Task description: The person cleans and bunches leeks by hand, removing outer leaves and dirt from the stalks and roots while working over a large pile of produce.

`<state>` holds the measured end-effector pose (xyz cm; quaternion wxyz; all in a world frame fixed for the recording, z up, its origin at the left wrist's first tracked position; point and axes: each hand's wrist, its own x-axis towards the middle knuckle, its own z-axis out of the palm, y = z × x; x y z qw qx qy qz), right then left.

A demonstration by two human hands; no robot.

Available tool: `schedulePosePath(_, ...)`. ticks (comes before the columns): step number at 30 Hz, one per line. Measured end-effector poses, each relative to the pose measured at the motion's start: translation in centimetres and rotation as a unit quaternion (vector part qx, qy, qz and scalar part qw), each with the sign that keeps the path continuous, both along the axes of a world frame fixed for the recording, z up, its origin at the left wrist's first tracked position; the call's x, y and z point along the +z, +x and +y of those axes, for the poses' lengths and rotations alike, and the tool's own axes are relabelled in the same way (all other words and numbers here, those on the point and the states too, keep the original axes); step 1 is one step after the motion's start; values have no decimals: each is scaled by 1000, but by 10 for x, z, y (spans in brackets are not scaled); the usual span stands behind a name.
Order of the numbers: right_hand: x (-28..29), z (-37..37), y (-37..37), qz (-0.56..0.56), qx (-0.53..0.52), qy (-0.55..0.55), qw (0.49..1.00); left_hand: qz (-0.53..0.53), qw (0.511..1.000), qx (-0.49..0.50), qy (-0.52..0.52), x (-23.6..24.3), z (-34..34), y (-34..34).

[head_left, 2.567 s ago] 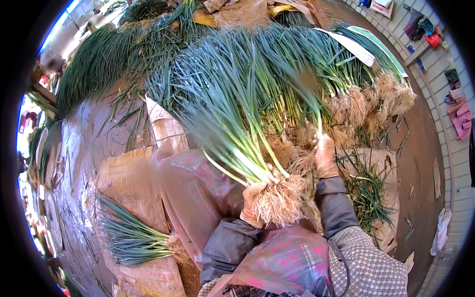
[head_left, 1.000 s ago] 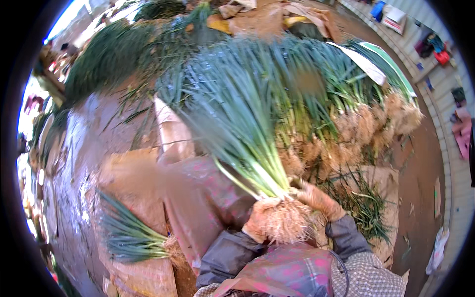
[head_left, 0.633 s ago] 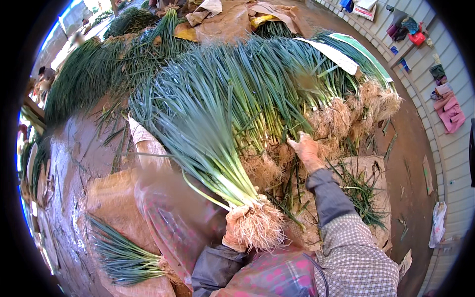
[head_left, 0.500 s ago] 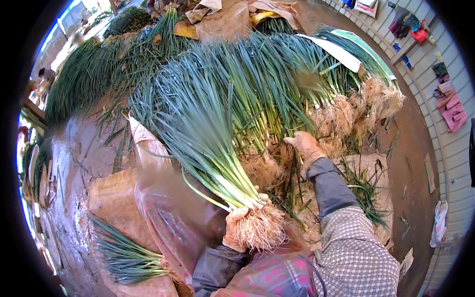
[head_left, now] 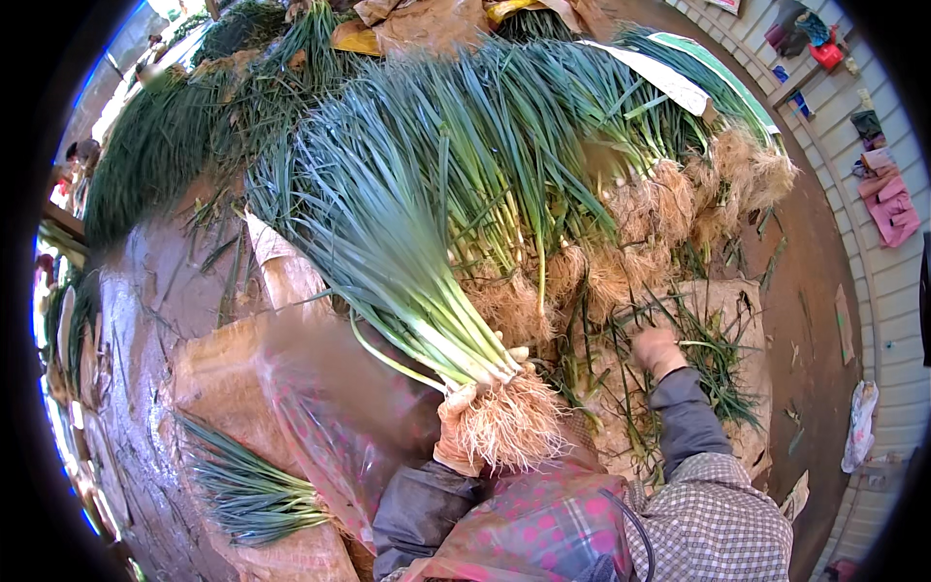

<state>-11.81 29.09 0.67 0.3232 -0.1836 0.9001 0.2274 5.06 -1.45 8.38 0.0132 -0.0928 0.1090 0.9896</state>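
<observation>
Held low in front of me is a bunch of green onions [head_left: 441, 315], its pale roots [head_left: 509, 422] hanging toward me and its leaves fanning to the far left. My left hand [head_left: 454, 432] is closed around the white stems just above those roots. My right hand [head_left: 657, 349] is closed over loose leaf scraps [head_left: 722, 373] on a tan sack [head_left: 606, 364]; what its fingers hold, if anything, is hidden. Beyond both hands lies a long heap of green onions [head_left: 504, 145], roots facing me.
A small bunch of green onions [head_left: 257, 490] lies on a brown sack [head_left: 218, 373] at left. Plastic sheeting with pink dots [head_left: 524, 529] covers my lap. More onion greens [head_left: 145, 165] are piled far left. A panelled wall [head_left: 897, 320] curves along the right, with pink cloth [head_left: 890, 209] hanging there.
My right hand has moved from the edge of the onion heap toward me and right, over the leaf scraps. My left hand keeps its grip on the bunch, almost in place.
</observation>
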Motion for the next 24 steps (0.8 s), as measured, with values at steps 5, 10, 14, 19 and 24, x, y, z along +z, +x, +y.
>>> schedulePosePath(5,2,-72,4,-105,-185,-518,829,-18,999,-34,-26,-9,-2,2)
schedulePosePath(10,-19,-163,-55,-46,-238,-468,850,-10,1000,-26,-14,-7,0,-4)
schedulePosePath(14,40,-174,-27,-170,-301,-639,687,-26,997,19,-75,-14,-4,2)
schedulePosePath(19,72,-189,26,-139,-335,-650,668,-35,998,-32,-32,-15,-2,3)
schedulePosePath(24,49,-183,36,322,317,-435,779,-5,1000,10,-14,-15,0,4)
